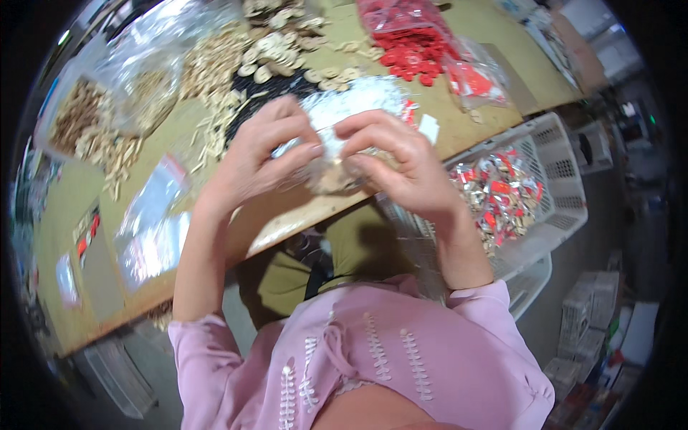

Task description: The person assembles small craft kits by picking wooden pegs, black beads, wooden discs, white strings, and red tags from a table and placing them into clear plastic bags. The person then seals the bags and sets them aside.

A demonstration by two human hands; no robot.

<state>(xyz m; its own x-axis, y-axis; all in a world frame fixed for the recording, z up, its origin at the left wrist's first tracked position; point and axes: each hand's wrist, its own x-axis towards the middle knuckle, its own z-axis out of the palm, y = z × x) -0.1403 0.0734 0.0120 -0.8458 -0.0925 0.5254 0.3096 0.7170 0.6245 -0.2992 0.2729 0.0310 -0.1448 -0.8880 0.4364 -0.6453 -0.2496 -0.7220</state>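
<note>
Above the table's near edge, a small clear plastic bag with pale wooden-looking pieces inside hangs between my two hands. My left hand is closed, thumb and forefinger pinching the bag's upper left side. Opposite it, my right hand has its fingers curled and its thumb at the bag's upper right side. The exact grip of the fingertips is slightly blurred. Just beyond the hands lie a heap of shiny white-silver pieces and a pile of thin black pieces.
Wooden discs, small wooden sticks and red pieces are heaped along the far side. Flat clear zip bags lie at left. A white plastic basket of filled bags stands at right, below the table.
</note>
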